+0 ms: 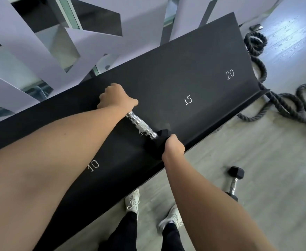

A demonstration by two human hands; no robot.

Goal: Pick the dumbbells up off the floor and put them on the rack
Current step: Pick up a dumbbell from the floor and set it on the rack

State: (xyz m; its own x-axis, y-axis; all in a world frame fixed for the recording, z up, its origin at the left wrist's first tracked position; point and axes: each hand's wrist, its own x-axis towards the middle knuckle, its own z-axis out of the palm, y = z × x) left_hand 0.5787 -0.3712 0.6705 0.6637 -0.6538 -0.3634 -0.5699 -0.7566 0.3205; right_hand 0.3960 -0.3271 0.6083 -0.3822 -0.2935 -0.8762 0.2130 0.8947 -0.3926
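A dumbbell (142, 126) with a chrome knurled handle and black hex heads lies on the black rack shelf (193, 73), between the painted numbers 10 and 15. My left hand (116, 96) is closed over its far head, which is hidden under the fingers. My right hand (174, 147) grips the near head at the shelf's front lip. A second, smaller black hex dumbbell (234, 182) lies on the floor to the right of my right forearm, its near head partly hidden by the arm.
The shelf is marked 10, 15 and 20. A thick black battle rope (282, 104) coils on the grey floor past the rack's right end. My two white shoes (133, 201) stand below the shelf edge. A white angular wall panel rises behind the rack.
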